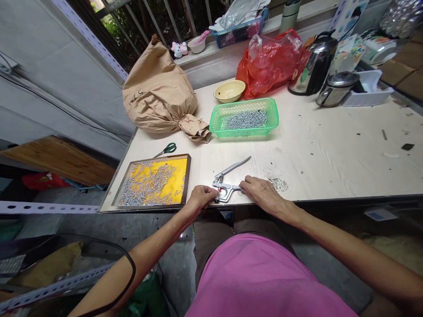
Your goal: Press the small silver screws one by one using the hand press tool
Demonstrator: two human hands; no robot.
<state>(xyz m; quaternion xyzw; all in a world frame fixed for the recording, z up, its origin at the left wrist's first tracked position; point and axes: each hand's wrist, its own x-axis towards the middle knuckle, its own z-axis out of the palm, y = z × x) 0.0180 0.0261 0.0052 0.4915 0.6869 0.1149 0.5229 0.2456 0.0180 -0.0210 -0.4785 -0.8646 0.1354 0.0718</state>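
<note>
Silver hand pliers [228, 187] lie at the table's front edge, their upper handle raised toward the back right. My left hand [202, 197] is closed at the jaw end, its fingertips pinched on something too small to make out beside a red part. My right hand [261, 190] is closed around the end of the lower handle. Left of my hands, a yellow-bottomed tray [188, 176] holds many small metal pieces. Behind the pliers stands a green basket [244, 132] with more such metal pieces.
Green-handled scissors [169, 148] lie behind the tray. A large brown paper bag [158, 92] stands at the back left. Along the back are a yellow bowl [229, 91], a red plastic bag [271, 66], a kettle [313, 64] and a steel pot [337, 88].
</note>
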